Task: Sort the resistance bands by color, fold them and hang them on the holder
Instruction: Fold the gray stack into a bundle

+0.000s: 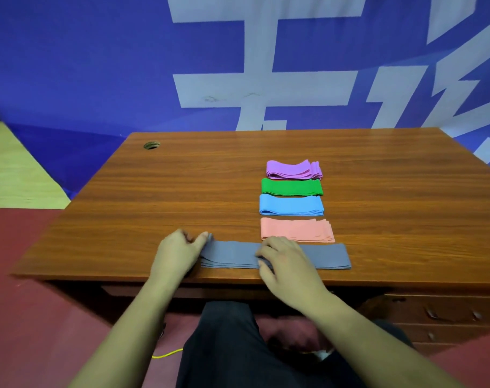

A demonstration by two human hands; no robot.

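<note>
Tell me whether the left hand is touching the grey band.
Touching. The head view shows the left hand pinching the left end of the grey band between thumb and fingers.

Wood-grain bench (182, 191), round cable hole (151, 145) at far left corner, drawers (448, 315) under right side. Behind: blue backdrop (70, 65) with large white characters. Dark red floor (28, 317); pale yellow-green patch (14, 169) at left. Even light.
</note>
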